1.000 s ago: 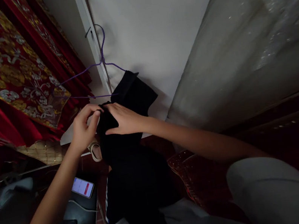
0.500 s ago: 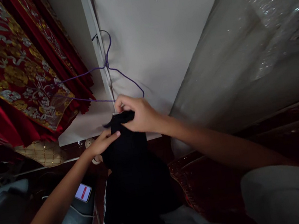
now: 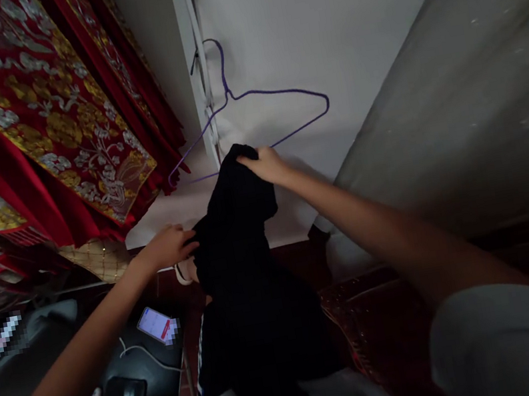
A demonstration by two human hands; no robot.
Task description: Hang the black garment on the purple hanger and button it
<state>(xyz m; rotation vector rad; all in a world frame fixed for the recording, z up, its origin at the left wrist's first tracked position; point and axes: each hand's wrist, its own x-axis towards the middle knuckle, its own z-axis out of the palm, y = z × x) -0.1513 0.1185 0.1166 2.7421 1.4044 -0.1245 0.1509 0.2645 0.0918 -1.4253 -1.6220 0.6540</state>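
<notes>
A black garment (image 3: 244, 255) hangs from my right hand and trails down over my lap. My right hand (image 3: 266, 165) grips its upper edge, the thumb lying on the cloth. My left hand (image 3: 171, 246) is lower, its curled fingers on the garment's left edge. Behind the cloth's top, a purple wire hanger (image 3: 280, 90) hangs by its hook on a white strip (image 3: 194, 20) along the wall. The cloth hides part of the hanger's bottom bar; whether it passes over the bar, I cannot tell.
Red cloth with gold and silver embroidery (image 3: 63, 130) hangs at the left. Below it, a black seat (image 3: 150, 393) bears a lit phone (image 3: 157, 325), a dark case (image 3: 123, 394) and a white cable (image 3: 149, 356). Plastic-covered material (image 3: 460, 125) leans at the right.
My right hand has moved up and right with the garment's top edge. My left hand has shifted from the cloth's front to its left edge. The hanger has swung round, showing its full width.
</notes>
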